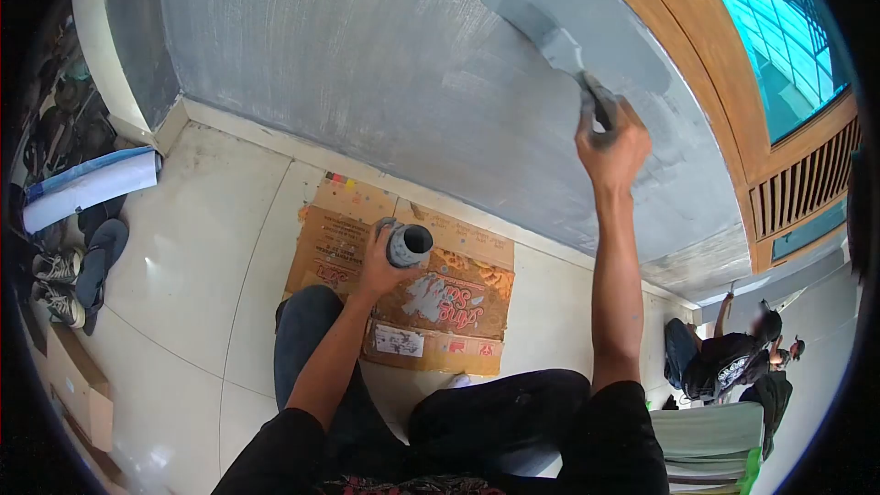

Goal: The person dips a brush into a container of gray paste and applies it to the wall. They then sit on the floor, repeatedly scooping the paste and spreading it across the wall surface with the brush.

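Observation:
My right hand point(616, 142) is closed round the handle of a putty knife point(557, 46). Its wide blade lies against the grey wall point(357, 64), in a smoother, wet-looking grey patch beside the wooden frame. Lower down, my left hand point(376, 266) grips a small round pot point(409, 246) smeared with grey, its dark mouth tipped towards me. The pot is held over a flattened cardboard sheet point(495, 312) that has grey splashes on it.
A wooden window frame point(724, 82) borders the wall at right. Shoes point(60, 266), a rolled sheet point(92, 188) and a cardboard box point(81, 385) are at left on the tiled floor point(183, 312). Other people point(733, 362) work at far right, past a pale green cloth-like surface point(706, 435).

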`<move>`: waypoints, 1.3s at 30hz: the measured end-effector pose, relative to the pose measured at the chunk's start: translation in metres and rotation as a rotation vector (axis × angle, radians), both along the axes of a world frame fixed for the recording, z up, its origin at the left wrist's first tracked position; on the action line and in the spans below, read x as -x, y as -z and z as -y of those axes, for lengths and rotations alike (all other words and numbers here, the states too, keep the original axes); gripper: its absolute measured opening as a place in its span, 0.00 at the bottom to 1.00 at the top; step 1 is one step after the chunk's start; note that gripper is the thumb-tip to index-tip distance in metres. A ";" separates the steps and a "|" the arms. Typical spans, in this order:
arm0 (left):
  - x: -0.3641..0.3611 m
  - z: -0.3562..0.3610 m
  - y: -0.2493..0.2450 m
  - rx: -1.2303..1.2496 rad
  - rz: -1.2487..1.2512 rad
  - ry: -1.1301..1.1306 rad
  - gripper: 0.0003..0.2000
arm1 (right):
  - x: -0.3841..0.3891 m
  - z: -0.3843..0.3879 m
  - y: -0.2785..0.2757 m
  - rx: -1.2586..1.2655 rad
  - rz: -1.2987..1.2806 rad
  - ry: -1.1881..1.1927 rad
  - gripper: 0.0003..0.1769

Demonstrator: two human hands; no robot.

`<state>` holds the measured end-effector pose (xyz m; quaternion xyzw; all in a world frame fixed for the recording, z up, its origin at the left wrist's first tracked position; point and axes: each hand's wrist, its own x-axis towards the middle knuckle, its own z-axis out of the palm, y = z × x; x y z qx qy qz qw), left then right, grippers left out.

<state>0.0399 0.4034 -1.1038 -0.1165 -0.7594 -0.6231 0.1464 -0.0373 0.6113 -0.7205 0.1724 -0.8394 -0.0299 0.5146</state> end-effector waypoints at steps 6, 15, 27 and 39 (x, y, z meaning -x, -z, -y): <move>0.000 -0.003 -0.001 -0.065 0.052 0.013 0.45 | -0.044 -0.026 -0.005 0.029 0.019 0.053 0.19; -0.005 0.000 -0.002 -0.052 0.148 0.061 0.47 | -0.011 0.031 0.008 -0.022 0.057 -0.006 0.18; 0.000 0.001 0.002 0.008 0.012 0.058 0.48 | -0.067 -0.049 0.019 0.012 0.023 0.061 0.18; -0.003 0.001 -0.010 -0.015 0.032 0.103 0.45 | -0.027 -0.042 0.035 -0.007 0.072 0.147 0.15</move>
